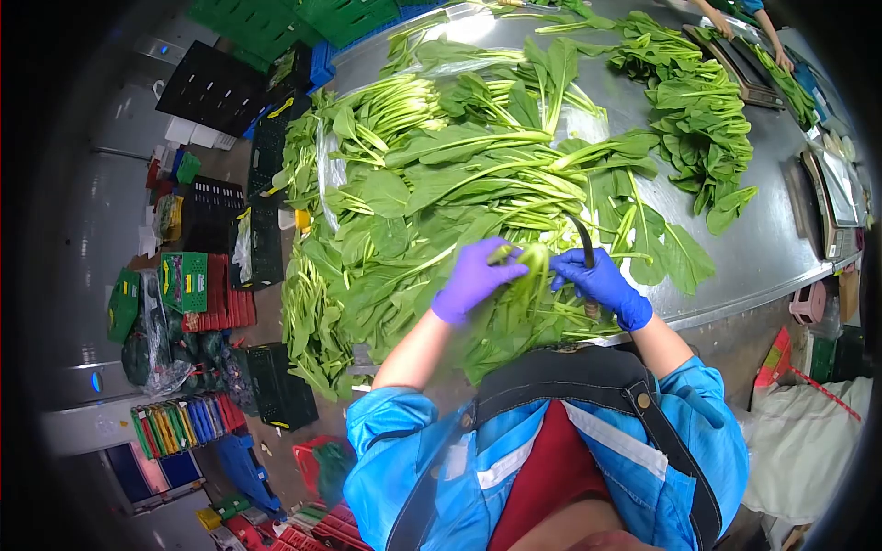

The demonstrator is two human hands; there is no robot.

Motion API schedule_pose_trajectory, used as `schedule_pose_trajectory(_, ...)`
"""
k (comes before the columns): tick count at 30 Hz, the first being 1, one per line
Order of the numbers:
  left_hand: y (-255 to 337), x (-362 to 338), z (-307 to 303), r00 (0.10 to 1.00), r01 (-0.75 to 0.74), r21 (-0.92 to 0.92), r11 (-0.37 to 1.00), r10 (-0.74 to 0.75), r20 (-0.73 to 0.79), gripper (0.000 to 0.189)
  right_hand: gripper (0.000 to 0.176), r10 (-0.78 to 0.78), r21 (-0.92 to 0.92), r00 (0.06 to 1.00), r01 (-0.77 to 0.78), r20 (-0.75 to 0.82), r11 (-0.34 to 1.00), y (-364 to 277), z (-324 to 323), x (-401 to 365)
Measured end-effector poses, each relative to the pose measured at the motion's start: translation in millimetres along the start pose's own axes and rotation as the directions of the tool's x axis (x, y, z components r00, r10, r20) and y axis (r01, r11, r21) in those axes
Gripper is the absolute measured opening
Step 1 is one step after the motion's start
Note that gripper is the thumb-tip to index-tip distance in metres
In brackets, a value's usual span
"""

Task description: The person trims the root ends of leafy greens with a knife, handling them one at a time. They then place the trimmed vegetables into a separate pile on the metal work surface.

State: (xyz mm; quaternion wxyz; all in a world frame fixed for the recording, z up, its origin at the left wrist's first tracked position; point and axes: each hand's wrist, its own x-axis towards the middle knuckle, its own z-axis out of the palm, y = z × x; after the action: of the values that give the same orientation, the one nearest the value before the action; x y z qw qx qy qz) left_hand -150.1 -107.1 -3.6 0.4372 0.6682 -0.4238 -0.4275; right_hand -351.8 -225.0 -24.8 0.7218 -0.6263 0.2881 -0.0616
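My left hand (473,277), in a purple glove, is closed around a small bunch of leafy greens (531,275), its pale stalks turned up between my two hands. My right hand (602,285), in a blue glove, grips a sickle-like knife (585,241). Its dark curved blade rises above the fist and a brown handle end shows below. The right fingertips come right up to the bunch's stalks. Beyond and around both hands lies a heap of long-stalked leafy greens (459,184), piled loosely on the metal table (767,248).
A row of bundled greens (703,129) lies along the right part of the table. At the far right, another person's arms (776,41) reach beside a scale (735,69). A second scale (827,202) sits near the right edge. Crates (280,386) stand on the floor at left.
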Motion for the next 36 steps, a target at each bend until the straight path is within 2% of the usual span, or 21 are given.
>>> schedule_pose_trajectory(2,-2,4,-10,0.997,0.065,-0.073,0.995,-0.067,-0.025,0.029,0.032,0.085,0.045,0.995,-0.087,0.049,0.995,4,-1,4)
schedule_pose_trajectory(4,-9,6,-16,0.988,0.030,0.169,0.985,-0.054,0.141,0.033,0.034,0.047,0.089,0.995,-0.038,-0.093,0.995,5,8,2)
schedule_pose_trajectory(6,-13,7,-7,0.978,0.080,0.153,0.985,-0.107,0.178,0.041,0.038,-0.014,0.006,0.998,0.015,-0.062,1.000,16,10,9)
schedule_pose_trajectory(9,-8,7,0,0.998,-0.031,0.357,0.933,0.008,0.066,0.056,0.041,-0.037,0.028,0.998,0.038,-0.041,0.999,18,10,12)
schedule_pose_trajectory(12,8,2,3,0.923,-0.270,0.565,0.779,0.376,-0.077,0.080,0.038,0.009,0.086,0.995,-0.001,-0.096,0.996,5,7,6)
schedule_pose_trajectory(14,8,-3,21,0.963,-0.259,0.440,0.860,0.196,0.184,0.075,0.038,-0.048,0.099,0.998,0.052,-0.043,0.994,3,12,4)
schedule_pose_trajectory(16,5,4,17,0.948,-0.037,0.201,0.979,-0.029,0.317,0.055,0.037,0.034,-0.065,0.998,-0.030,0.061,0.997,-1,8,4)
schedule_pose_trajectory(17,4,5,9,0.947,-0.041,0.203,0.978,-0.027,0.320,0.055,0.035,0.012,-0.015,0.981,-0.010,0.191,1.000,4,-3,9)
schedule_pose_trajectory(18,7,3,-2,0.888,0.069,0.033,0.997,-0.077,0.454,0.046,0.033,0.085,-0.035,0.952,-0.079,0.295,0.996,17,-20,16)
schedule_pose_trajectory(20,13,3,-21,0.808,0.197,-0.123,0.973,-0.090,0.582,0.037,0.038,0.106,-0.071,0.990,-0.100,0.089,0.992,49,-43,35)
schedule_pose_trajectory(21,15,3,-29,0.821,0.222,-0.171,0.960,-0.089,0.565,0.035,0.042,-0.051,-0.481,0.990,-0.017,-0.128,0.877,50,-50,40)
schedule_pose_trajectory(22,17,3,-34,0.833,0.243,-0.218,0.945,-0.089,0.546,0.033,0.047,-0.282,-0.805,0.926,-0.038,-0.250,0.592,50,-54,46)
schedule_pose_trajectory(23,12,5,-33,0.857,0.239,-0.306,0.922,-0.052,0.513,0.029,0.056,-0.367,-0.711,0.850,-0.012,-0.378,0.703,50,-57,58)
schedule_pose_trajectory(24,15,4,-31,0.860,0.235,-0.304,0.923,-0.051,0.507,0.029,0.054,-0.468,-0.725,0.759,-0.006,-0.452,0.689,54,-60,72)
schedule_pose_trajectory(26,26,3,-24,0.869,0.395,-0.412,0.821,-0.190,0.456,0.030,0.046,-0.534,-0.841,0.749,-0.054,-0.391,0.539,55,-64,92)
schedule_pose_trajectory(29,37,2,-26,0.942,0.268,-0.264,0.927,-0.194,0.274,0.028,0.035,-0.573,-0.886,0.766,0.010,-0.292,0.464,73,-77,112)
schedule_pose_trajectory(31,40,-1,-31,0.990,0.140,-0.194,0.971,-0.136,0.033,0.027,0.031,-0.567,-0.831,0.770,0.088,-0.293,0.549,49,-73,95)
schedule_pose_trajectory(32,37,-3,-33,0.990,0.142,-0.197,0.970,-0.139,0.029,0.027,0.027,-0.550,-0.758,0.779,0.155,-0.301,0.634,30,-66,77)
schedule_pose_trajectory(34,27,-6,-34,0.990,0.025,0.085,0.996,-0.013,-0.142,0.030,0.025,-0.533,-0.684,0.786,0.203,-0.313,0.701,-7,-52,40)
schedule_pose_trajectory(35,32,-9,-27,0.965,-0.097,0.293,0.951,0.162,-0.206,0.024,0.025,-0.476,-0.657,0.839,0.206,-0.262,0.725,-15,-49,26)
schedule_pose_trajectory(36,43,-12,-20,0.967,-0.094,0.290,0.952,0.157,-0.202,0.024,0.026,-0.415,-0.630,0.886,0.204,-0.208,0.750,-18,-45,16)
